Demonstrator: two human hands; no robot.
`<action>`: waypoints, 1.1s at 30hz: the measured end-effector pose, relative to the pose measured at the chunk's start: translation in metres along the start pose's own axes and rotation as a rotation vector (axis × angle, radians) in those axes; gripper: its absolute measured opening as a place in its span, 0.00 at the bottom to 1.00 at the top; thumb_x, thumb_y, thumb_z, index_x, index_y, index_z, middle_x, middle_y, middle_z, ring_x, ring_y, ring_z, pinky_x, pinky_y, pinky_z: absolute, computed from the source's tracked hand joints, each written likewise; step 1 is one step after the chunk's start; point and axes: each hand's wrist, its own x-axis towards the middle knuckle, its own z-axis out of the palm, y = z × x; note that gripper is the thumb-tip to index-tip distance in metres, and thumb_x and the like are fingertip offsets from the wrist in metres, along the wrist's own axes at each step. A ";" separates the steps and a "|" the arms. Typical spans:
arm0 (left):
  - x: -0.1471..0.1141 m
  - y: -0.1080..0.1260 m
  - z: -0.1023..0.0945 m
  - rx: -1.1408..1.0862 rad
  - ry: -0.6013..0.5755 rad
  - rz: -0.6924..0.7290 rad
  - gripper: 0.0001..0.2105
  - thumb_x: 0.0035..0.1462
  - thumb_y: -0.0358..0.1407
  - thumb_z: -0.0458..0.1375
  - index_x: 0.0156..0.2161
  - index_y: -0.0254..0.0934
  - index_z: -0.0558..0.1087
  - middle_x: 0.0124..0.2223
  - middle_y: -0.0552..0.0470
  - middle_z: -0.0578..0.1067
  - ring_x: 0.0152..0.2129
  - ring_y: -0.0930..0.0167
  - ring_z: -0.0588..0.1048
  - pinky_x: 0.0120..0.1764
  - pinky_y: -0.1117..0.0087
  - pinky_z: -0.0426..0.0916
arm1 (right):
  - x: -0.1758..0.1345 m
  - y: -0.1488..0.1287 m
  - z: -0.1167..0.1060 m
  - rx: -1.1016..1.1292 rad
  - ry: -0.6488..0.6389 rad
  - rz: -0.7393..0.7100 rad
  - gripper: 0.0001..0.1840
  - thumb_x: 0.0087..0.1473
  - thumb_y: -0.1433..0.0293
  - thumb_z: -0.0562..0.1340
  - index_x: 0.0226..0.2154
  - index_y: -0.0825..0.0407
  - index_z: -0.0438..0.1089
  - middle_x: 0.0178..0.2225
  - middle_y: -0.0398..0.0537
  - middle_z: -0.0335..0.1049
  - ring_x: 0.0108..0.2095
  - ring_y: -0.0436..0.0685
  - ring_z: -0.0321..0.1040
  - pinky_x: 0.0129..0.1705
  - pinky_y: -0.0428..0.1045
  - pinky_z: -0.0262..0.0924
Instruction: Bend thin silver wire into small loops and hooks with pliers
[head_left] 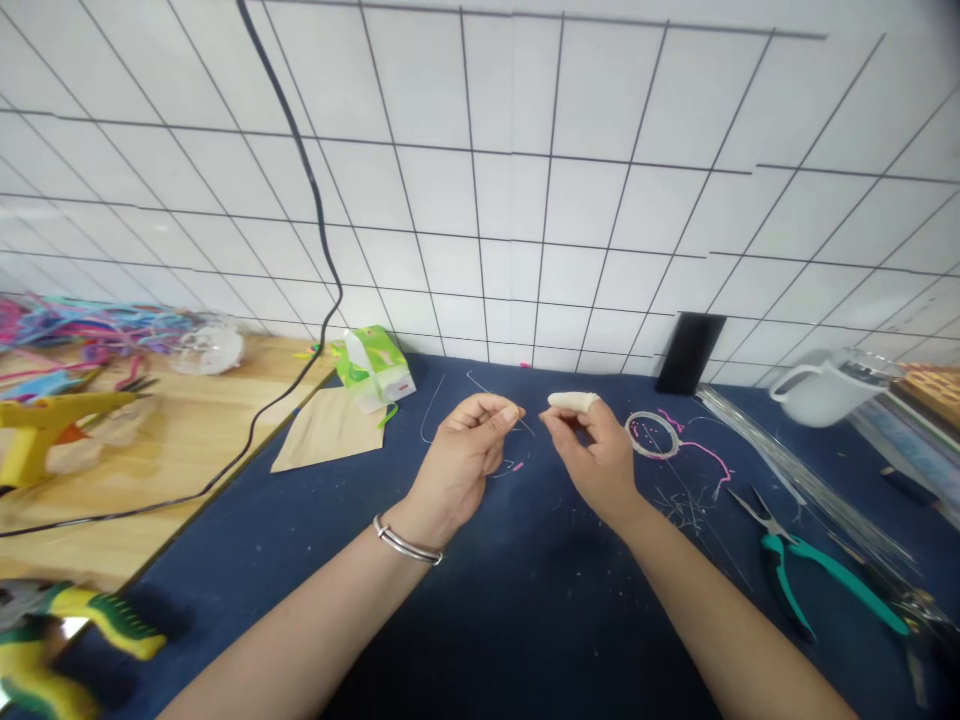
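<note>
Above the dark blue cloth, my left hand (474, 450), with a silver bangle at the wrist, is closed in a pinch between thumb and forefinger. A thin wire (527, 428) shows at its fingertips and seems held there. Just to the right, my right hand (596, 450) also pinches, its fingertips a short gap from the left ones. A pale finger cot (573, 401) covers its index finger. Whatever those fingers hold is too small to make out. Behind the left hand a fine curved wire (426, 420) lies on the cloth, and a small pink bit (517, 466) lies between the hands.
On the right are a round dish (628, 432) with pink beads, teal-handled pliers (840, 575), a bundle of wires (795, 465), a black block (690, 352) and a white mug (825, 390). Leftward are a green packet (371, 362), a yellow glue gun (45, 425) and yellow-green cutters (67, 635).
</note>
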 end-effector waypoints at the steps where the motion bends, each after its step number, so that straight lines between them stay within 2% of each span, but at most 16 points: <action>1: 0.000 0.001 -0.001 -0.020 0.018 0.013 0.07 0.50 0.35 0.60 0.32 0.36 0.68 0.34 0.55 0.73 0.11 0.86 0.52 0.14 0.77 0.43 | -0.002 -0.001 0.001 -0.008 -0.016 -0.021 0.09 0.53 0.71 0.58 0.40 0.48 0.66 0.32 0.43 0.71 0.32 0.51 0.69 0.39 0.49 0.65; 5: -0.001 0.000 0.000 -0.064 0.033 0.028 0.07 0.50 0.35 0.61 0.32 0.36 0.68 0.29 0.58 0.70 0.11 0.85 0.52 0.15 0.77 0.42 | -0.007 -0.005 0.007 -0.041 -0.054 -0.067 0.11 0.50 0.72 0.60 0.39 0.48 0.67 0.32 0.43 0.72 0.30 0.50 0.68 0.37 0.48 0.65; 9: -0.002 -0.002 0.004 -0.049 0.035 0.016 0.07 0.49 0.35 0.61 0.32 0.36 0.68 0.27 0.58 0.68 0.11 0.84 0.52 0.15 0.78 0.43 | -0.009 -0.004 0.010 -0.066 -0.026 -0.042 0.10 0.50 0.72 0.59 0.38 0.48 0.67 0.31 0.43 0.72 0.30 0.51 0.68 0.38 0.49 0.65; 13: -0.002 -0.005 0.004 0.016 0.054 0.061 0.07 0.49 0.35 0.61 0.31 0.35 0.68 0.29 0.57 0.70 0.12 0.84 0.53 0.15 0.78 0.45 | -0.009 -0.002 0.012 0.014 -0.018 0.066 0.11 0.50 0.73 0.58 0.39 0.50 0.66 0.32 0.44 0.72 0.32 0.52 0.69 0.40 0.49 0.64; 16: -0.001 -0.007 0.003 0.115 0.067 0.117 0.06 0.50 0.35 0.60 0.31 0.35 0.69 0.32 0.56 0.72 0.13 0.84 0.55 0.16 0.78 0.49 | -0.008 0.000 0.013 0.119 -0.043 0.175 0.11 0.50 0.73 0.59 0.39 0.51 0.65 0.30 0.44 0.72 0.31 0.52 0.69 0.37 0.49 0.64; 19: 0.000 -0.009 0.002 0.211 0.088 0.182 0.05 0.52 0.35 0.59 0.31 0.34 0.70 0.32 0.55 0.72 0.16 0.82 0.59 0.19 0.78 0.55 | -0.006 0.001 0.013 0.194 -0.062 0.260 0.11 0.49 0.73 0.60 0.38 0.51 0.64 0.29 0.44 0.72 0.29 0.52 0.69 0.34 0.47 0.63; 23: 0.000 -0.010 0.001 0.303 0.118 0.280 0.05 0.52 0.35 0.59 0.32 0.35 0.71 0.32 0.53 0.73 0.24 0.78 0.67 0.25 0.77 0.61 | -0.005 0.003 0.013 0.243 -0.066 0.296 0.12 0.48 0.72 0.61 0.38 0.51 0.64 0.28 0.43 0.72 0.29 0.51 0.68 0.34 0.47 0.61; 28: -0.002 -0.011 -0.002 0.590 0.101 0.502 0.03 0.54 0.32 0.57 0.33 0.35 0.72 0.33 0.51 0.74 0.30 0.73 0.71 0.33 0.73 0.66 | -0.005 0.004 0.012 0.305 -0.067 0.340 0.12 0.47 0.72 0.62 0.38 0.50 0.64 0.27 0.42 0.70 0.27 0.50 0.66 0.30 0.46 0.59; 30: -0.004 -0.012 -0.005 0.738 0.055 0.663 0.04 0.56 0.29 0.55 0.34 0.36 0.72 0.34 0.51 0.74 0.32 0.73 0.72 0.36 0.72 0.67 | -0.005 0.005 0.012 0.339 -0.056 0.358 0.13 0.46 0.72 0.62 0.37 0.50 0.63 0.26 0.41 0.70 0.26 0.50 0.65 0.30 0.45 0.59; 33: -0.005 -0.015 -0.010 1.003 -0.095 0.977 0.08 0.55 0.24 0.52 0.37 0.36 0.71 0.37 0.50 0.75 0.34 0.73 0.73 0.36 0.73 0.68 | -0.005 0.008 0.012 0.442 -0.037 0.402 0.14 0.45 0.73 0.62 0.37 0.50 0.62 0.26 0.40 0.69 0.26 0.50 0.66 0.30 0.46 0.59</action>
